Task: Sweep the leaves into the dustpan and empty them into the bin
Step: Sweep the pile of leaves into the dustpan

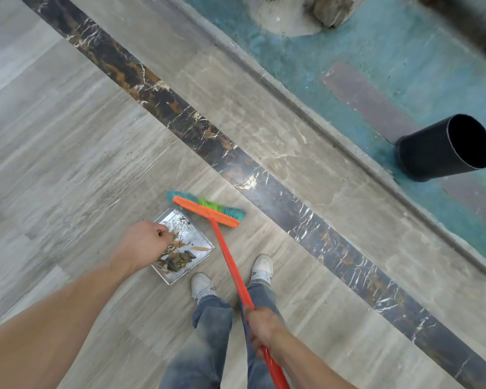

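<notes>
A shiny metal dustpan (192,238) lies on the grey floor in front of my feet, with dry brown leaves (177,258) piled at its near end. My left hand (143,244) is closed in a fist above the pan's left side; its handle is hidden, so the grip cannot be seen clearly. My right hand (261,328) grips the orange stick of a broom (208,210), whose orange head with teal and green bristles rests on the floor at the pan's far edge. A black round bin (443,148) stands at the right on the teal floor.
A dark marble strip (197,123) runs diagonally across the floor. Beyond it a raised kerb (314,113) borders the teal painted ground. My two white shoes (261,268) stand right behind the pan. A pale concrete base and stones (289,15) are at the top.
</notes>
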The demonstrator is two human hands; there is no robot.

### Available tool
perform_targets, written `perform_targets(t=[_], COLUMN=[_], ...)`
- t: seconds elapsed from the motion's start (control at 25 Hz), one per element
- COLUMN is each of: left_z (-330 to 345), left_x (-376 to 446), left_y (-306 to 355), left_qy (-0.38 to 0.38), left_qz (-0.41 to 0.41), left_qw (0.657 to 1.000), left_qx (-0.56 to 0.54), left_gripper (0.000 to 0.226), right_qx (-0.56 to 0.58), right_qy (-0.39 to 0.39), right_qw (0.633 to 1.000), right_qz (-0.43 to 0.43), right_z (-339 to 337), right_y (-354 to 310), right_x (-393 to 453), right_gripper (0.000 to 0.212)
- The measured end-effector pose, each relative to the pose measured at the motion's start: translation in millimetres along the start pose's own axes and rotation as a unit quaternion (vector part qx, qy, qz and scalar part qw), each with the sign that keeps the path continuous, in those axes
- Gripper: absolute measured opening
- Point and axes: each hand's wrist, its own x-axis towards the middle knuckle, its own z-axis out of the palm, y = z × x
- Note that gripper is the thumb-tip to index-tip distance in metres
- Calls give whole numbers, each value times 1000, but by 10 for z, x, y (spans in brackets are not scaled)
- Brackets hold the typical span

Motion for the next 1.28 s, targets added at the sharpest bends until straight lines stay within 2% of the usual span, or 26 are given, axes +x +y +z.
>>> perform_targets(t=[0.12,0.28,0.48,0.64,0.8,0.92,1.04,1.12,1.28], left_z=[-47,-272,-254,-195,-99,-140,-100,-44,-83], left_x=[16,-19,-409,-502,-506,-406,-372,-357,-344], left_y=[32,-74,-503,-792,-951,-1029,-1017,-954,-997], left_qy=[-6,-13,-22,-37,-66,-56,-47,-37,-35], left_qz=[12,37,24,-8,-27,-36,-23,-8,0], left_qw=[1000,999,999,999,997,998,999,999,999], left_qx=[-10,-25,20,36,38,14,16,34,2], left_gripper=[30,31,26,31,33,37,34,30,36], right_qx=[21,41,45,52,-14,-106,-119,-125,-93], right_qy=[-28,78,194,204,172,146,62,6,-98], right_qw=[999,993,977,976,984,982,989,991,991], right_qz=[-33,-82,-81,-64,-39,-51,-66,-41,12], right_z=[-247,-805,-1214,-1169,-805,-206,491,828,977], right_y=[106,-107,-544,-818,-879,-642,-356,-182,29], right_x=[-287,-194,310,646,792,774,472,230,-265], right_gripper=[31,31,38,35,37,44,33,30,33])
